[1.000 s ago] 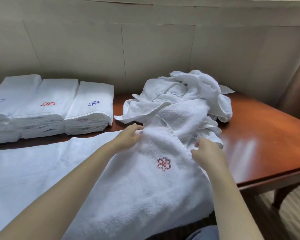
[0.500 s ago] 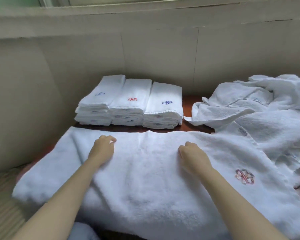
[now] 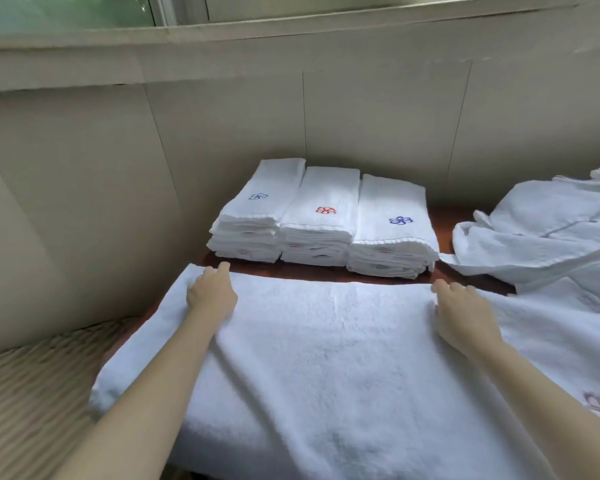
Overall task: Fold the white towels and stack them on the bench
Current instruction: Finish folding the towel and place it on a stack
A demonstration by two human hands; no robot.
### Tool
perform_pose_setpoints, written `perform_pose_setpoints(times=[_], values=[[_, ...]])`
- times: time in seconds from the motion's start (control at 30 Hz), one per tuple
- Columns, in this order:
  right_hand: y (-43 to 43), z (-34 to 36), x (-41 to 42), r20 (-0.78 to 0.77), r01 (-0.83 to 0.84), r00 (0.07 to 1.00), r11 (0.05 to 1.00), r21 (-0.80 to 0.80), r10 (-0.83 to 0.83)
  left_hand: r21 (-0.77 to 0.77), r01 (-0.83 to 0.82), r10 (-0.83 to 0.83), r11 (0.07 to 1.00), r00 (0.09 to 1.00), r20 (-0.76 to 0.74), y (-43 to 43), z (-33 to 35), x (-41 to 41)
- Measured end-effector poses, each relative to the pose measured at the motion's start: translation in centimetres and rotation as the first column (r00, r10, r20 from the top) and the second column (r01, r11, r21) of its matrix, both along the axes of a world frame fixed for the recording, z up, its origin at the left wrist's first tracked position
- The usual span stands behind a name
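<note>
A large white towel (image 3: 326, 358) lies spread flat across the front of the wooden bench (image 3: 326, 271), with a red emblem near its right end. My left hand (image 3: 210, 294) rests on its far left corner, fingers reaching the far edge. My right hand (image 3: 461, 313) lies flat on the far edge further right, fingers straight. Behind the towel stand three stacks of folded white towels (image 3: 323, 220), topped with blue, red and blue emblems.
A heap of unfolded white towels (image 3: 548, 230) lies at the right of the bench. A panelled wall and a window ledge (image 3: 291, 36) rise behind. A woven surface (image 3: 25, 393) lies at the lower left beside the bench.
Both hands slid left along the towel and then out to its far edge, smoothing it flat. The view swung left, away from the heap, and moved closer.
</note>
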State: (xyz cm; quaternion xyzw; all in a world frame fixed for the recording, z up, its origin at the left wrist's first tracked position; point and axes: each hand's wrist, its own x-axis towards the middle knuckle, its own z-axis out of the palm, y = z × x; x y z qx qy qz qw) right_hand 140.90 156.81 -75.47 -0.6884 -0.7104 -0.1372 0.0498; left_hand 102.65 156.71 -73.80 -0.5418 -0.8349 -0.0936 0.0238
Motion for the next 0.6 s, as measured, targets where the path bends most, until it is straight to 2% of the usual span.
perform_pose_setpoints(times=[0.07,0.13,0.2,0.23,0.3,0.33,0.4,0.47,0.53,0.6], values=[[1.6,1.0,1.5,0.055,0.061,0.997,0.996,-0.062,-0.058,-0.072,0.067,-0.071,0.995,0.996,-0.051,1.5,0.5,-0.5],[3.4,2.2,3.0,0.038,0.095,0.995,0.977,-0.190,-0.089,-0.148,0.108,-0.102,0.983,0.994,0.045,2.9,0.6,-1.0],[4.6,4.0,3.6,-0.020,0.101,0.993,0.902,-0.419,-0.121,-0.187,0.122,-0.083,0.975,0.975,0.205,3.7,1.0,-1.6],[4.9,4.9,3.6,-0.037,0.112,0.987,0.845,-0.523,-0.153,-0.216,0.126,-0.073,0.968,0.969,0.237,3.8,1.4,-2.0],[5.0,6.4,3.4,-0.010,0.147,0.979,0.741,-0.655,-0.204,-0.310,0.158,-0.091,0.937,0.971,0.220,3.8,2.6,-2.8],[5.1,6.9,3.4,0.006,0.163,0.976,0.720,-0.674,-0.216,-0.335,0.177,-0.108,0.926,0.971,0.214,3.8,3.1,-3.2],[5.1,7.5,3.4,-0.012,0.184,0.969,0.757,-0.627,-0.245,-0.290,0.205,-0.146,0.935,0.966,0.211,4.0,3.6,-4.1],[5.5,7.4,3.8,-0.109,0.199,0.954,0.863,-0.465,-0.279,-0.103,0.179,-0.160,0.978,0.972,0.175,4.2,3.8,-4.3],[5.6,6.8,4.1,-0.314,0.210,0.913,0.959,-0.189,-0.261,0.205,0.119,-0.156,0.972,0.972,0.176,4.0,3.9,-3.7],[5.0,6.2,4.1,-0.506,0.246,0.847,0.963,0.107,-0.160,0.420,0.079,-0.188,0.904,0.956,0.224,3.7,4.0,-2.9]])
